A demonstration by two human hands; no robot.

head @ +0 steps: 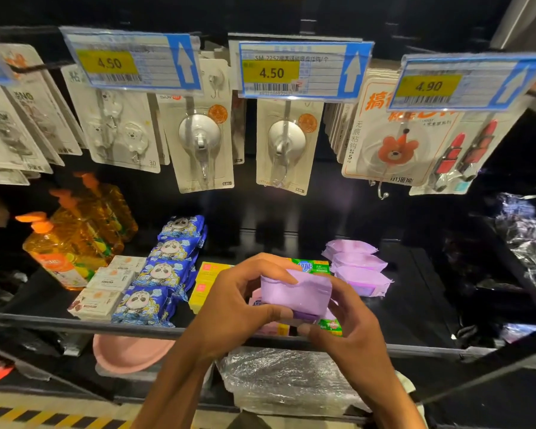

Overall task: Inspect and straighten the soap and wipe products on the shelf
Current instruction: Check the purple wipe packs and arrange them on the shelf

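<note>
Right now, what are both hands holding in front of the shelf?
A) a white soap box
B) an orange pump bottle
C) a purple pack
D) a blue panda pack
C: the left hand and the right hand both grip the purple pack; the orange pump bottles, blue panda packs and white soap boxes sit untouched on the shelf.

- Left hand (239,298): raised mid-frame, fingers curled over the top edge of a purple pack (297,292), thumb lying along its lower near edge.
- Right hand (350,332): just beside the left, gripping the same pack from its right end; thumb tucked beneath, fingers wrapped behind and mostly hidden.
- Left forearm (167,391) and right forearm (393,397): bare, rising from the bottom edge and angling inward, so the hands meet.
</note>
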